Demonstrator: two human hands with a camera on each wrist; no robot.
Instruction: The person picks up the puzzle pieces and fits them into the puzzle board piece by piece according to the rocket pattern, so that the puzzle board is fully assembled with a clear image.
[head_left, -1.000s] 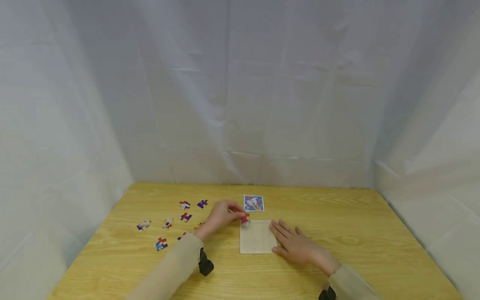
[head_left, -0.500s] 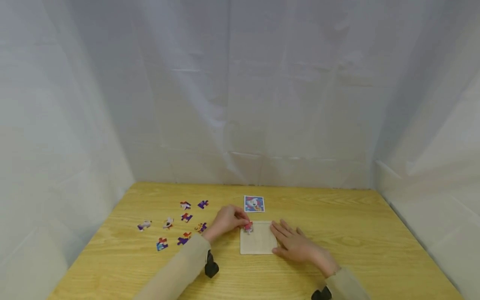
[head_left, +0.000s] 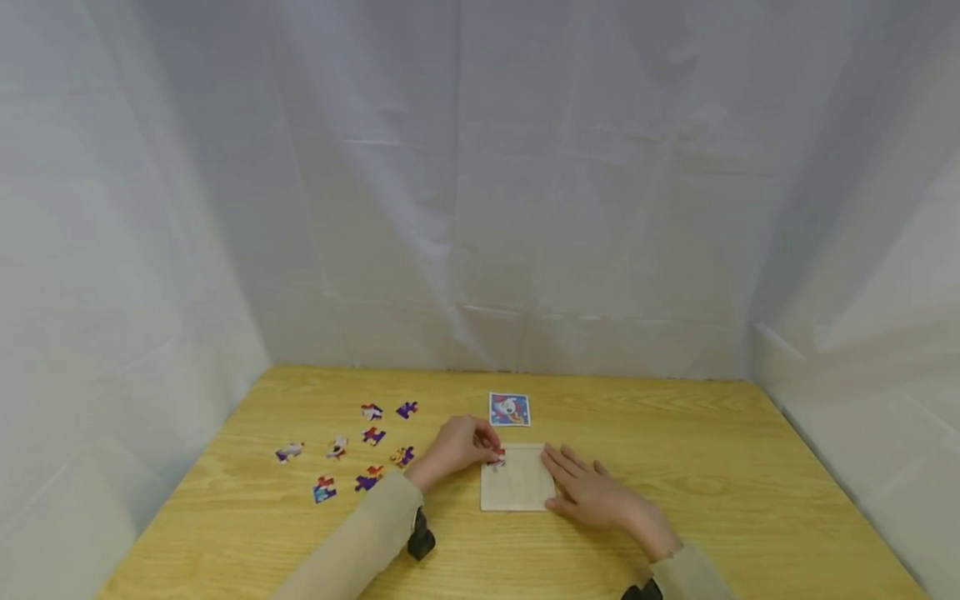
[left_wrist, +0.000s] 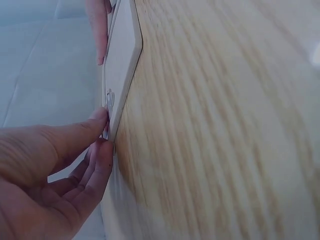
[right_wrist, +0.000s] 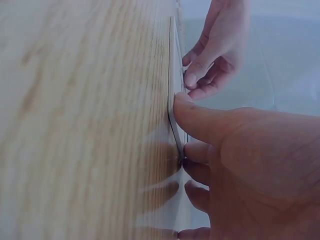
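My left hand pinches a small red and white puzzle piece and holds it down at the far left corner of a pale square puzzle board. In the left wrist view, the thumb and fingers meet at the board's edge, and the piece is barely visible there. My right hand lies flat on the table, its straight fingers resting on the board's right edge. The right wrist view shows the right thumb pressing against the board's rim, with the left hand beyond it.
Several loose coloured puzzle pieces lie scattered on the wooden table to the left of my left arm. A small picture card lies just beyond the board. White cloth hangs around the table on three sides.
My left hand has brought the red and white piece nearer and lower, down onto the board's far left corner. The right hand has stayed on the board's right edge.
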